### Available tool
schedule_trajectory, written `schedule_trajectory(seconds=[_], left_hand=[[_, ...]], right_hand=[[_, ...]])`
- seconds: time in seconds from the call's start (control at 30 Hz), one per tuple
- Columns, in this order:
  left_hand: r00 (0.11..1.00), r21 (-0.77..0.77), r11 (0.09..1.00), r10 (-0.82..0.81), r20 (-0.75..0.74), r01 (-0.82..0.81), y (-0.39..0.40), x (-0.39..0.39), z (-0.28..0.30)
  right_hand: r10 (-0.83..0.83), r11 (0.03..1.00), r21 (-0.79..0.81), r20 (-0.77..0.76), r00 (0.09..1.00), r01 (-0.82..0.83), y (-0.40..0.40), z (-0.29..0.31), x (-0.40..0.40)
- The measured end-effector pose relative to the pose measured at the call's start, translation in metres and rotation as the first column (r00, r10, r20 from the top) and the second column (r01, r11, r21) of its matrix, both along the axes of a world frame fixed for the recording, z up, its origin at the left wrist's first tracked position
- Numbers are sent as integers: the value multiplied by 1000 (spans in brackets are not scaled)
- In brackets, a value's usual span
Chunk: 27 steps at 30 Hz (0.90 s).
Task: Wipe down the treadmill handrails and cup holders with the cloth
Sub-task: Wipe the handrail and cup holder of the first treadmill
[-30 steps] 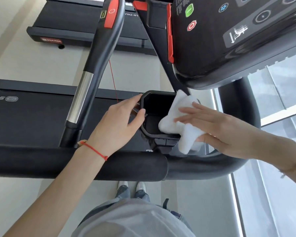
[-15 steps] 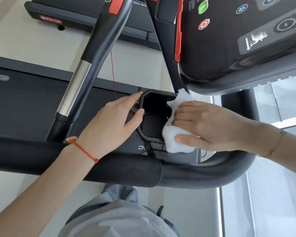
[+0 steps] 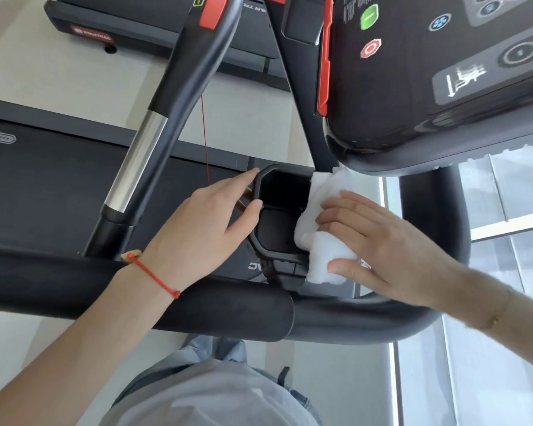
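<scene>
A black, angular plastic cup holder [image 3: 277, 216] is seen at the centre of the frame, mounted just above the thick black padded handrail [image 3: 222, 309] that runs across the lower middle. A white, folded terry cloth [image 3: 323, 241] is draped over the right rim of the cup holder, its upper end touching the underside of the dark treadmill console [image 3: 428, 87] in the upper right. The right hand [image 3: 382, 241] is laid flat on the cloth, fingers straight and close together, thumb pressed on the cloth's lower edge. The left hand [image 3: 203, 229] is set against the left rim of the cup holder: the thumb is hooked over the rim, the index fingertip touches the upper left corner, and the other fingers appear to be curled behind the wall, though they are mostly hidden. A thin red cord bracelet [image 3: 154, 276] is worn on the left wrist. A black side bar with a polished silver sensor section [image 3: 139, 158] slants through the upper left.
</scene>
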<state>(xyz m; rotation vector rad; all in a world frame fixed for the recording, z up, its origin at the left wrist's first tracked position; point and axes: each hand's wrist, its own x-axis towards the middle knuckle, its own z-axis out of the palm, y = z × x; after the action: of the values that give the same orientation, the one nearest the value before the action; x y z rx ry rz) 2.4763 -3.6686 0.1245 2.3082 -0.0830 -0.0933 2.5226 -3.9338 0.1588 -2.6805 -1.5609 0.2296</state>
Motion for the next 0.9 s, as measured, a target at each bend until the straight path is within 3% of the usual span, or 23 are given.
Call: schedule_trajectory(seconds=[0.17,0.33,0.4,0.5,0.7,0.9], left_hand=[[1000,19,1000,5,23,-6,-2,-1,0],[998,43,999,-2,56,0,-4,-1,0],[998,44,999,-5,61,2,-4,0,-1],[998,44,999,-14,65,12,-5,1,-1],[998,35,999,-10,66,8,-4,2,-3],[999,19,1000,2,54,-3,-3,1,-3]], right_hand=[[-358,914,123,-204,911,387,5,-9,-67],[-559,678,171,-512,652,715,19,-15,-75],[-564,638,189,-545,621,746,29,-16,-61],[-512,626,311,-528,677,715,41,-19,-34],[-631,620,254,-402,664,743,52,-26,1],[-627,445,271,-586,513,853,43,-27,-33]])
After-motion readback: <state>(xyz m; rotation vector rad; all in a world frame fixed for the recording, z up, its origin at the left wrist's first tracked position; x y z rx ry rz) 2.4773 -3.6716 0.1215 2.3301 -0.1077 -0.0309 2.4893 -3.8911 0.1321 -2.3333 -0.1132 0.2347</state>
